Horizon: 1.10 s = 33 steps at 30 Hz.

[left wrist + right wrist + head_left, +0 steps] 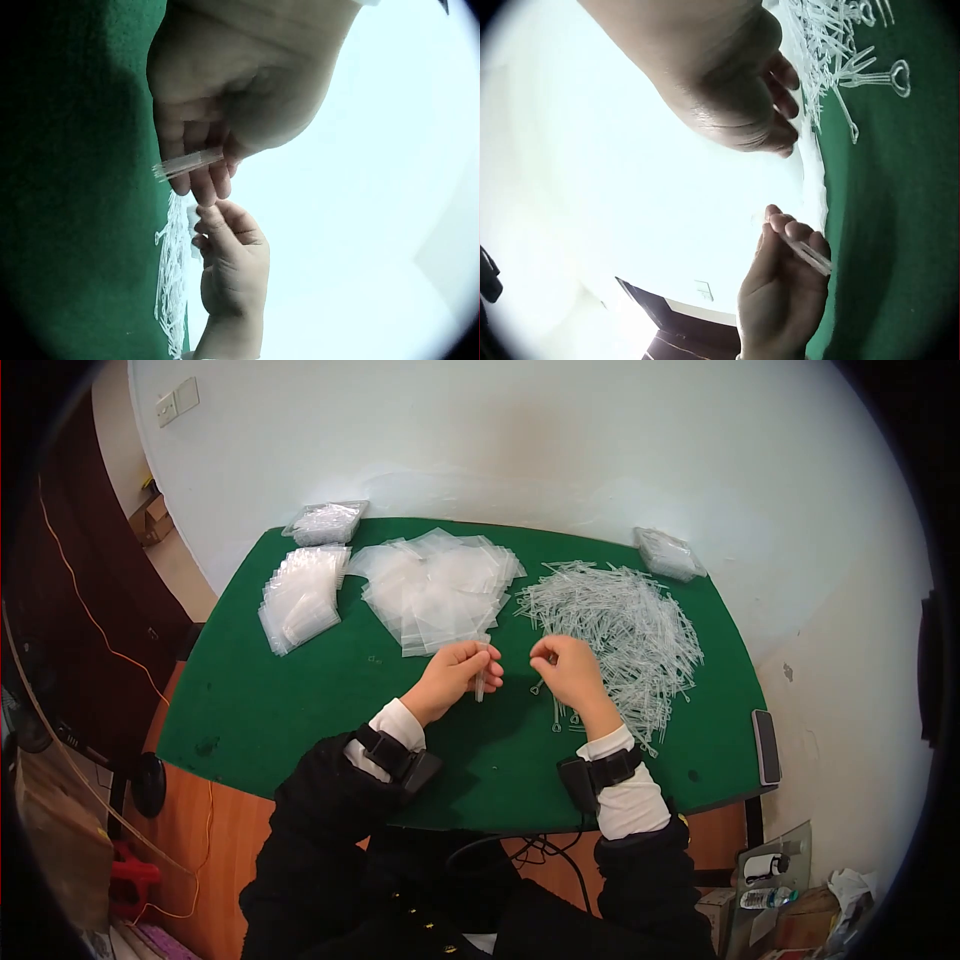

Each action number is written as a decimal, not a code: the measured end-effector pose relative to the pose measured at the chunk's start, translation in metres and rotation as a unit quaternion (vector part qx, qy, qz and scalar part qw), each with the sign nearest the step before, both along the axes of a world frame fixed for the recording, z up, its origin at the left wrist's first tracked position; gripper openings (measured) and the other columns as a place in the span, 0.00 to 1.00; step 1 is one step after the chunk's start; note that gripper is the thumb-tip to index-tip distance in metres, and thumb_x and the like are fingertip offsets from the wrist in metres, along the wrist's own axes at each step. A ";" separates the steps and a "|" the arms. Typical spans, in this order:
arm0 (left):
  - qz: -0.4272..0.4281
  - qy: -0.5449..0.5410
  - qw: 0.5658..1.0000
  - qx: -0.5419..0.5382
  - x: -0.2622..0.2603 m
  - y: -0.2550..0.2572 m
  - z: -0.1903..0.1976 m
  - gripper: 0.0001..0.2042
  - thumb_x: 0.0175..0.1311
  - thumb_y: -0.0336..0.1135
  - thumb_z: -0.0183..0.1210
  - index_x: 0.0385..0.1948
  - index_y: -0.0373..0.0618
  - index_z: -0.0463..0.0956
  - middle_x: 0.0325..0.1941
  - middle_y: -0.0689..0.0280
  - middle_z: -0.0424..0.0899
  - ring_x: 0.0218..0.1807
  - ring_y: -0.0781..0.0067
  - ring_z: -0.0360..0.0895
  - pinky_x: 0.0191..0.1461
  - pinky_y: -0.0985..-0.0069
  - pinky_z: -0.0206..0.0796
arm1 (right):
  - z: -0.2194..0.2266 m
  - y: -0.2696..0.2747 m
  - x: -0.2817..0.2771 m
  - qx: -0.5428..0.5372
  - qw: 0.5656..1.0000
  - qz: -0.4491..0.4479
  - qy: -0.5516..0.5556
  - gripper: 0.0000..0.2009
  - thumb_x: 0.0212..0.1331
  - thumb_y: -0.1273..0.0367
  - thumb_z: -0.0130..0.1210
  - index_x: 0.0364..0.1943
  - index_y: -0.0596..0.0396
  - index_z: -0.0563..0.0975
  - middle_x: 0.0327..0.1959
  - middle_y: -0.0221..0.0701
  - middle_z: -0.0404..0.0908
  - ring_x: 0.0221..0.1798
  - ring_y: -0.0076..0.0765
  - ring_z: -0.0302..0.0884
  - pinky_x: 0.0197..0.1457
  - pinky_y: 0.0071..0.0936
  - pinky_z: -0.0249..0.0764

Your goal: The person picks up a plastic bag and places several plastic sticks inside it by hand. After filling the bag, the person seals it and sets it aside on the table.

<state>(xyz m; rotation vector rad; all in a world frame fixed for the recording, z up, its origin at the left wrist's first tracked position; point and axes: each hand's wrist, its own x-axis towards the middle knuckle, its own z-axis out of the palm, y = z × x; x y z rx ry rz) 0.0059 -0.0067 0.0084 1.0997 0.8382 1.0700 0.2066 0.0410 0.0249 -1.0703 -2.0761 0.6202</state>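
My left hand (457,678) pinches a slim bundle of small clear plastic forks (187,163) between thumb and fingers, the bundle lying across the fingers. To its right, my right hand (568,672) hovers with bent fingers at the near-left side of a large heap of the same forks (635,635). I cannot tell whether its fingertips hold a fork. A few loose forks lie on the green cloth below it, one with a heart-shaped handle end (901,79). Beyond the left hand is a spread pile of clear zip bags (430,585).
A fanned stack of filled clear bags (302,600) lies on the left of the green table (250,720). Behind it sits a clear pack (327,523); another pack (669,553) is at the back right. A white wall (520,450) borders the far edge. A grey device (766,747) stands at the right edge.
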 end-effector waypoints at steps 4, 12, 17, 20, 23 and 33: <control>0.047 -0.064 0.996 -0.035 0.000 0.002 -0.002 0.08 0.66 0.35 0.42 0.35 0.43 0.68 0.27 0.70 0.71 0.28 0.80 0.69 0.36 0.82 0.66 | -0.004 0.000 0.006 0.034 0.980 -0.024 -0.196 0.06 0.41 0.76 0.53 0.26 0.53 0.79 0.27 0.34 0.79 0.33 0.42 0.73 0.39 0.35 0.69; 0.100 -0.141 0.982 -0.082 -0.003 0.005 -0.003 0.07 0.66 0.36 0.42 0.31 0.44 0.66 0.20 0.73 0.61 0.19 0.84 0.54 0.21 0.85 0.50 | -0.002 -0.005 0.008 0.094 0.955 0.004 -0.281 0.05 0.39 0.77 0.53 0.22 0.51 0.78 0.28 0.33 0.75 0.41 0.43 0.67 0.46 0.35 0.64; 0.102 -0.127 0.981 -0.100 -0.004 0.004 -0.002 0.08 0.67 0.36 0.41 0.31 0.44 0.66 0.20 0.74 0.59 0.19 0.84 0.50 0.20 0.85 0.44 | -0.005 -0.006 0.010 0.124 0.946 -0.004 -0.301 0.04 0.40 0.76 0.54 0.19 0.50 0.76 0.28 0.32 0.72 0.42 0.42 0.65 0.46 0.34 0.61; 0.102 -0.118 0.982 -0.107 -0.004 0.003 0.000 0.08 0.67 0.36 0.40 0.32 0.44 0.66 0.20 0.74 0.59 0.19 0.84 0.50 0.20 0.85 0.44 | -0.008 -0.004 0.010 0.131 0.943 -0.008 -0.307 0.03 0.40 0.76 0.55 0.19 0.50 0.75 0.28 0.31 0.72 0.42 0.41 0.65 0.46 0.33 0.60; 0.102 -0.114 0.981 -0.117 -0.003 0.003 0.002 0.09 0.67 0.36 0.39 0.32 0.43 0.66 0.20 0.74 0.59 0.19 0.84 0.50 0.20 0.85 0.45 | -0.011 -0.003 0.012 0.134 0.942 -0.013 -0.307 0.03 0.40 0.75 0.55 0.20 0.49 0.75 0.28 0.31 0.71 0.41 0.41 0.64 0.45 0.33 0.59; 0.054 -0.130 0.984 -0.114 -0.002 0.004 -0.002 0.10 0.68 0.37 0.40 0.32 0.42 0.67 0.21 0.73 0.60 0.20 0.83 0.51 0.22 0.85 0.47 | -0.005 -0.001 0.015 0.145 0.930 -0.029 -0.336 0.06 0.42 0.71 0.58 0.25 0.50 0.73 0.29 0.31 0.71 0.42 0.41 0.63 0.48 0.35 0.59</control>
